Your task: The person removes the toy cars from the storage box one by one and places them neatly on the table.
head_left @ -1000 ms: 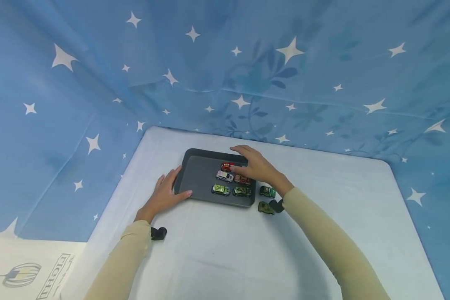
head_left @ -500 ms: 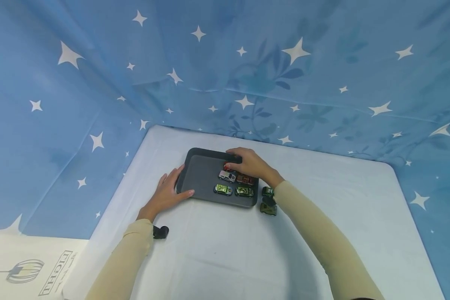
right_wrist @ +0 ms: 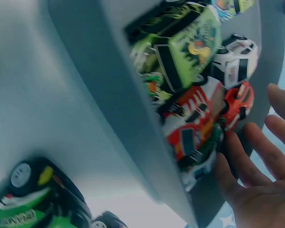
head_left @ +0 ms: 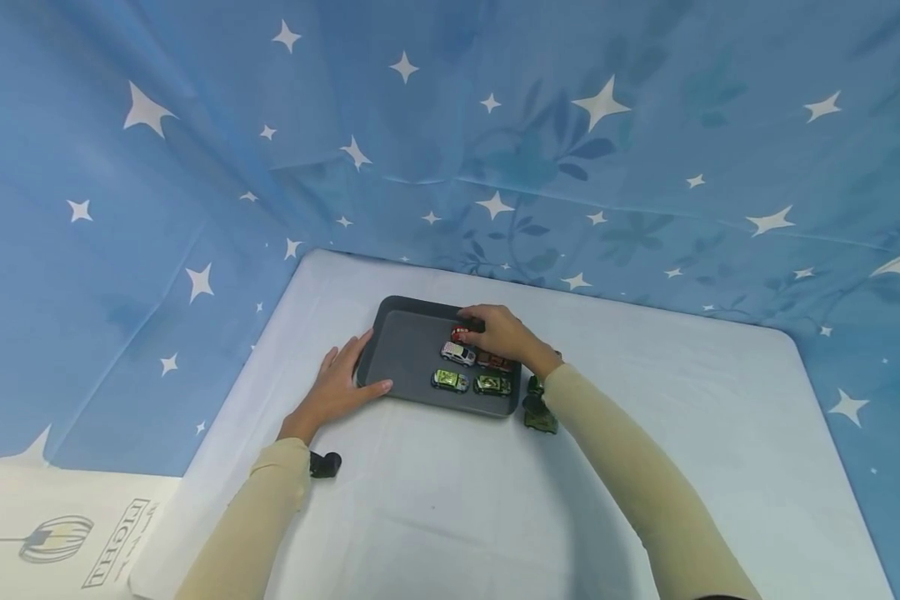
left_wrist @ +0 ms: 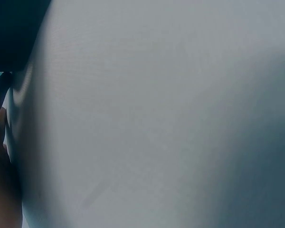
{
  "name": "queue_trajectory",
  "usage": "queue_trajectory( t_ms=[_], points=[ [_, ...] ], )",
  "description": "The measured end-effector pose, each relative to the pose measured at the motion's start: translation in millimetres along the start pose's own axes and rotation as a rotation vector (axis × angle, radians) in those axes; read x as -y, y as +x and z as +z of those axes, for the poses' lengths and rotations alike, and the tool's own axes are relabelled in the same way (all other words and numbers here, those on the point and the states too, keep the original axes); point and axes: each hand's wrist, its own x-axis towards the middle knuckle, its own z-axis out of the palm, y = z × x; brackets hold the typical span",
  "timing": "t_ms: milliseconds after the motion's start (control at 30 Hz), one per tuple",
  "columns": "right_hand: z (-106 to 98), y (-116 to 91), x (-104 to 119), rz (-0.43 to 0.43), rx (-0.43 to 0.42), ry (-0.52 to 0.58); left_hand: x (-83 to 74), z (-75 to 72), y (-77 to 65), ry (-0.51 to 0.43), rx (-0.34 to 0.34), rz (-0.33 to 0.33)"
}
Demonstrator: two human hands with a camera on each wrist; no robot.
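Note:
A dark grey tray (head_left: 408,346) holds several toy cars in its right half. My left hand (head_left: 333,387) steadies the tray's left end, its fingers spread along the side and its thumb at the near rim. At the far right corner, my right hand (head_left: 506,335) reaches over the rim, its fingers loosely extended. In the right wrist view its fingertips are right at a red toy car (right_wrist: 238,105) and a dark green and white one (right_wrist: 204,154). Beside these sit a white car (head_left: 457,353), a red-brown car (head_left: 495,362) and two green cars (head_left: 450,381).
Two more green toy cars (head_left: 542,420) stand on the white table (head_left: 435,517) just right of the tray, partly hidden by the right wrist. A blue star-patterned cloth (head_left: 420,125) rises behind the table. Printed cream fabric (head_left: 52,525) lies at the lower left.
My right hand has come down and closer to the tray's far right corner, around the red toy car. The left hand stays against the tray. The head view has shifted slightly.

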Motion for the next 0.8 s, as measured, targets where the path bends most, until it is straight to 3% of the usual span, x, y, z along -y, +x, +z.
queue_trajectory(
  t_ms=[167,800],
  points=[
    [9,1,-5,0.032,0.017,-0.032,1.6,2.1,0.2,0.001,-0.004,-0.001],
    [24,5,-1,0.057,-0.085,-0.102,3.3,2.0,1.2,0.018,-0.014,-0.009]
  ],
)
